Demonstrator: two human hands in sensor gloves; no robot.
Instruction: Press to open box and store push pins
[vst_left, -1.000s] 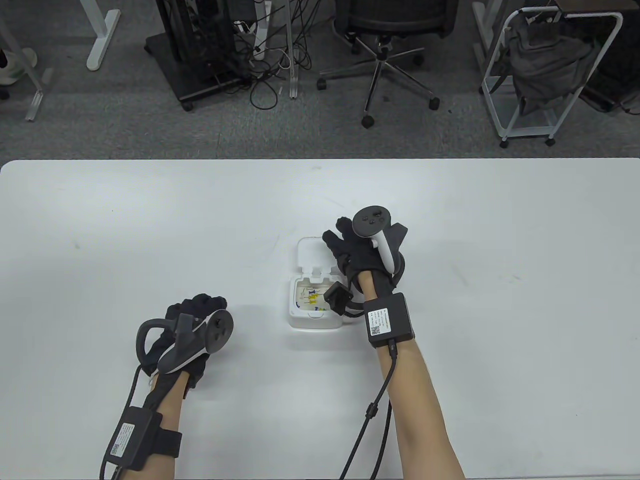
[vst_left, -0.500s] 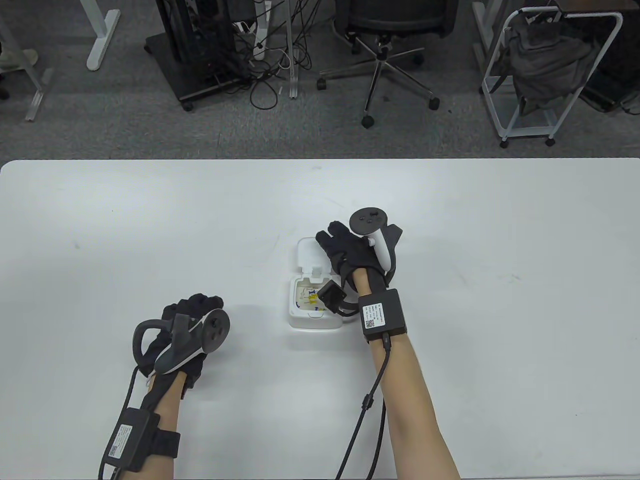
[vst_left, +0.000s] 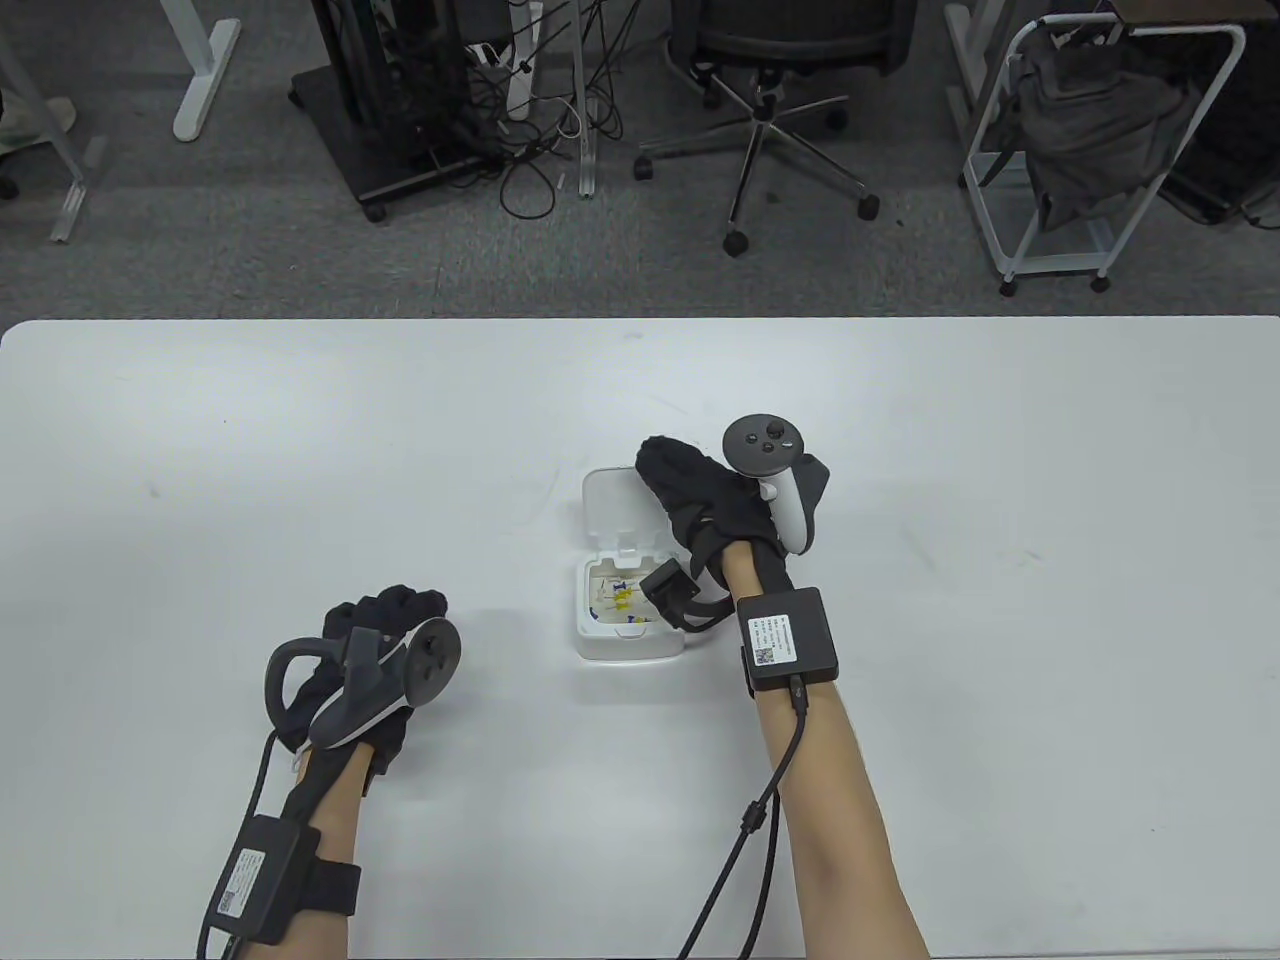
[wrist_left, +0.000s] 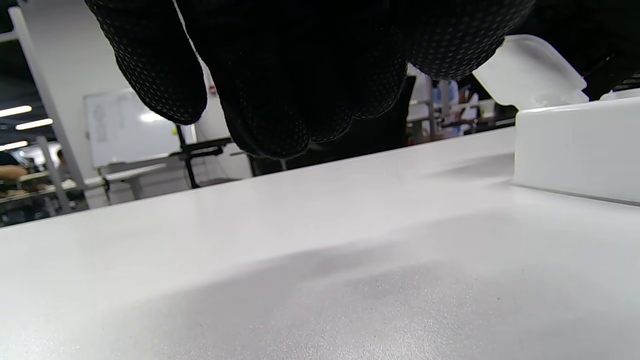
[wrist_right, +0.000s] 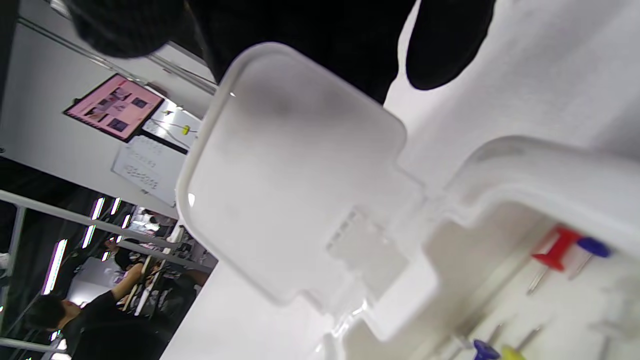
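Note:
A small white box (vst_left: 628, 640) stands open mid-table with its hinged lid (vst_left: 612, 508) tipped back behind it. Several coloured push pins (vst_left: 622, 594) lie inside; the right wrist view shows a red pin (wrist_right: 555, 249) with blue and yellow ones beside it. My right hand (vst_left: 668, 472) is at the lid's far right edge, its fingers (wrist_right: 310, 35) curled down behind the lid (wrist_right: 295, 175). My left hand (vst_left: 395, 608) rests on the table left of the box, loosely curled fingers (wrist_left: 280, 100) holding nothing. The box (wrist_left: 575, 150) shows at the right of the left wrist view.
The white table (vst_left: 1000, 480) stretches wide on both sides of the box. Beyond its far edge stand an office chair (vst_left: 770, 60), a cable-strewn stand (vst_left: 420, 100) and a white rack with a bag (vst_left: 1090, 140).
My right hand's fingers, spread past the lid before, have curled down over its far edge. The lid and box shifted slightly left. The left hand has stayed put.

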